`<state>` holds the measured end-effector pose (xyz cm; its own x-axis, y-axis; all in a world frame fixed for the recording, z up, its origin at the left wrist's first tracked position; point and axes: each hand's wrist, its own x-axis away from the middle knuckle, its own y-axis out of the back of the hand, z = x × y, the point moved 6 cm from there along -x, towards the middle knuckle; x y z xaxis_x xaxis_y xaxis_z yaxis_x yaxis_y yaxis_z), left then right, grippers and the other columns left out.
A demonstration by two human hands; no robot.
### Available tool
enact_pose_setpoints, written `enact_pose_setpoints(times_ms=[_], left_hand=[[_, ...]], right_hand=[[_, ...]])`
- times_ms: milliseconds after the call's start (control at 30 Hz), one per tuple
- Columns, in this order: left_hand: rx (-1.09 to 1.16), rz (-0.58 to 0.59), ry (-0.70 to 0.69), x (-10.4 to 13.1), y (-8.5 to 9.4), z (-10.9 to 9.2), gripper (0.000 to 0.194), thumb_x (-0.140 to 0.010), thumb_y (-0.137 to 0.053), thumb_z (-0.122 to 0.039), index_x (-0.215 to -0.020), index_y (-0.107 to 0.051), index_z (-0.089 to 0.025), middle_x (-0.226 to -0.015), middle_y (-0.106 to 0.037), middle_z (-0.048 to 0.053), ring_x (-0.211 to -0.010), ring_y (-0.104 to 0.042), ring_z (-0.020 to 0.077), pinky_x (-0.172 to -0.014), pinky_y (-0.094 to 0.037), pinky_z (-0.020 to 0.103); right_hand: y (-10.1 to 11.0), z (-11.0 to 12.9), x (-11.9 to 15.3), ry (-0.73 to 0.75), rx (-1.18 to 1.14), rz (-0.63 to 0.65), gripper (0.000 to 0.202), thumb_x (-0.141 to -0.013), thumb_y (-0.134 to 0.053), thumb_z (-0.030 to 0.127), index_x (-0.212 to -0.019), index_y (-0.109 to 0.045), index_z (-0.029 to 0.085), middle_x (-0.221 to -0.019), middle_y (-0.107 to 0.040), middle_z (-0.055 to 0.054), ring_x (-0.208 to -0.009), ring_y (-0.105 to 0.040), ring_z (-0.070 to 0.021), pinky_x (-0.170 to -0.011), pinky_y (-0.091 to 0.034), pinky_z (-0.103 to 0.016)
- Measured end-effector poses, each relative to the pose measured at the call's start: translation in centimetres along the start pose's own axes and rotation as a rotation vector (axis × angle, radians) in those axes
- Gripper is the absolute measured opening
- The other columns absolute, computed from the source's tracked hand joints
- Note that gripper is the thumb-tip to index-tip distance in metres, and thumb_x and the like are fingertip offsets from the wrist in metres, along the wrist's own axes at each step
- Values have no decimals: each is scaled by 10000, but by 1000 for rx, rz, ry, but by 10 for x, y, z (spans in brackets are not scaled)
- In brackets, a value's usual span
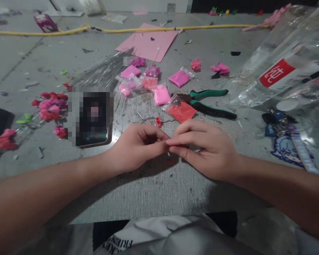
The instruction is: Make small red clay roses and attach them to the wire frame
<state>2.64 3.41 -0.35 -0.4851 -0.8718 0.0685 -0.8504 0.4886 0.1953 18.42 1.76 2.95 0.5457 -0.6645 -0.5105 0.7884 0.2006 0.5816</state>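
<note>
My left hand (138, 145) and my right hand (207, 148) meet fingertip to fingertip above the front of the table. Both are closed in a pinch. Whatever sits between the fingertips is hidden or too small to name; a tiny pale bit shows just below them. Just beyond the fingers lies a twisted wire with a small red clay piece (158, 122) on it. A bag of orange-red clay (183, 110) lies right behind my right hand, beside green-handled pliers (210, 94). Left of my left hand is a phone (93, 120), its picture blurred out.
Several small bags of pink clay (161, 95) lie behind the hands, near a bundle of thin wires (101, 71) and pink paper (151, 40). Red and pink clay flowers (51, 106) lie at left. Plastic bottles (276, 78) and a blue charm (287, 147) are at right. A yellow cable (149, 30) crosses the back.
</note>
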Motion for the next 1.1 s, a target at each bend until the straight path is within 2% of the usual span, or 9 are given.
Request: enact_pose_setpoints(times_ms=[300, 433, 567, 867, 933, 967, 1033, 1100], left_hand=[[117, -8, 79, -1, 0, -1, 126, -871, -696, -188, -772, -764, -151, -558, -613, -27, -473, -464, 63, -411, -327, 178], [114, 2, 77, -1, -1, 0, 131, -868, -696, -179, -755, -759, -154, -569, -630, -27, -482, -479, 73, -443, -353, 200], [54, 3, 58, 2, -2, 0, 156, -873, -695, -217, -737, -734, -151, -614, -659, -9, -526, -518, 89, -483, -379, 212], [-13, -71, 8, 8, -3, -4, 158, -824, -689, -167, -671, -669, -134, -601, -608, -28, -548, -493, 62, -507, -383, 170], [-46, -81, -1, 8, -3, -4, 157, -816, -685, -158, -663, -663, -134, -609, -622, -27, -554, -507, 61, -515, -393, 164], [-68, -87, -6, 9, -3, -4, 156, -815, -685, -161, -663, -663, -134, -611, -627, -26, -557, -513, 62, -517, -397, 163], [-115, -107, -20, 9, -3, -4, 151, -817, -686, -172, -672, -666, -134, -605, -625, -26, -555, -512, 65, -512, -398, 164], [-159, -126, -36, 9, -3, -4, 148, -827, -680, -180, -688, -669, -132, -600, -620, -23, -556, -505, 70, -505, -395, 168]], right_hand=[[0, -2, 0, 28, -57, -1, 220, -939, -695, 127, -1106, -772, 246, -1012, -709, -38, -853, -681, -136, -760, -580, -296], [1, -2, -1, 36, -58, -16, 208, -931, -690, 89, -1064, -784, 218, -995, -725, -45, -859, -691, -128, -766, -580, -274], [1, -3, -2, 5, -38, -7, 155, -926, -710, 116, -1001, -776, 234, -966, -744, -33, -821, -705, -129, -728, -584, -267], [1, -3, -3, -95, -137, -11, 76, -888, -771, 127, -907, -776, 200, -901, -766, -23, -790, -705, -119, -727, -578, -251], [-2, -6, -4, -171, -208, 9, 71, -878, -775, 124, -881, -781, 194, -887, -769, -19, -799, -708, -118, -726, -576, -242], [-5, -10, -3, -254, -261, 19, 63, -867, -784, 131, -873, -781, 194, -872, -770, -14, -789, -709, -119, -704, -573, -237], [-11, -21, 1, -480, -406, 34, 68, -828, -824, 165, -865, -774, 193, -800, -757, 3, -698, -690, -112, -604, -548, -223], [-18, -31, 7, -700, -565, 36, 158, -768, -879, 200, -860, -751, 185, -698, -717, 28, -568, -628, -94, -492, -489, -207]])
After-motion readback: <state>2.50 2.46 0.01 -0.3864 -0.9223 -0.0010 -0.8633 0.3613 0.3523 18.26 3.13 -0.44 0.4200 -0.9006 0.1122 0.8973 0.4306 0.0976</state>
